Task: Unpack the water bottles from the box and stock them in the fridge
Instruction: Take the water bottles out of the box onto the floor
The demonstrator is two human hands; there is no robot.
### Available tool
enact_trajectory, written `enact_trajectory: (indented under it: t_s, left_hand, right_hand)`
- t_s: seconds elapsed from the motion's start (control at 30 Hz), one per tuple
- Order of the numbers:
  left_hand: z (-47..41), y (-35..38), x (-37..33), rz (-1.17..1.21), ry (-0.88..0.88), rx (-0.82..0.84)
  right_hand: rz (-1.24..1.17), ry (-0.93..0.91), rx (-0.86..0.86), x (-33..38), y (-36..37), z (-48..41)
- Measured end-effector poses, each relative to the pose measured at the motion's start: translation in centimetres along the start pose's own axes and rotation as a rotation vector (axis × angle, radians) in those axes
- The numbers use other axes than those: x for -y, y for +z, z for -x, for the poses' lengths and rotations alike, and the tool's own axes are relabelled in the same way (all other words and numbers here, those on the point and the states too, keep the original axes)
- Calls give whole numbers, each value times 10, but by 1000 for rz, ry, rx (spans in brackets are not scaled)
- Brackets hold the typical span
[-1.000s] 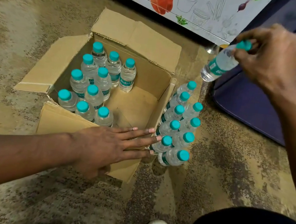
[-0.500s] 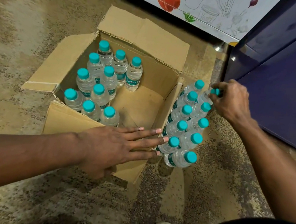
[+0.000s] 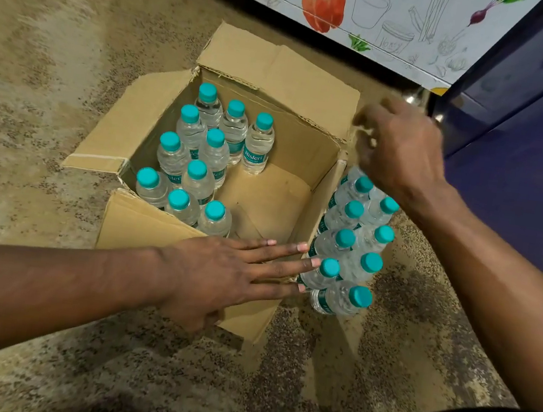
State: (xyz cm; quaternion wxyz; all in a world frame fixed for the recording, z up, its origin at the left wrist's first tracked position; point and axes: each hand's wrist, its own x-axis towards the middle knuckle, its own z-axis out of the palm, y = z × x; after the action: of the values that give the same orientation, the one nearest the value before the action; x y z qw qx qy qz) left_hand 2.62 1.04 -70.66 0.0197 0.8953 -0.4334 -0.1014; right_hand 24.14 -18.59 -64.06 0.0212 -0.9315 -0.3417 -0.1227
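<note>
Left hand (image 3: 219, 275) flat, fingers straight, pressing the near flap of the cardboard box (image 3: 281, 68) at centre, right hand (image 3: 401, 153) blurred, fingers loosely curled, holding nothing — above floor bottles (image 3: 348, 243) just right of the box, boxed bottles (image 3: 215, 150) upright in its left half.

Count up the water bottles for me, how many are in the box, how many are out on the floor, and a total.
Boxed water bottles, standing in the cardboard box: 10
Floor water bottles, beside the box: 8 with caps in view
Total: 18 in view; the right hand covers the far end of the outside rows and may hide more.
</note>
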Motion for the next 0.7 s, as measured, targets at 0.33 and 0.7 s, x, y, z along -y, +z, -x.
enact_trajectory:
  t_s: [0.33,0.7]
  left_hand:
    - [-2,1,0,13,-12,72]
    - [-2,3,1,-2,0,-10]
  right_hand:
    - [43,-319,195,99,74,-48]
    - [-285,-137,77,69,58,-34]
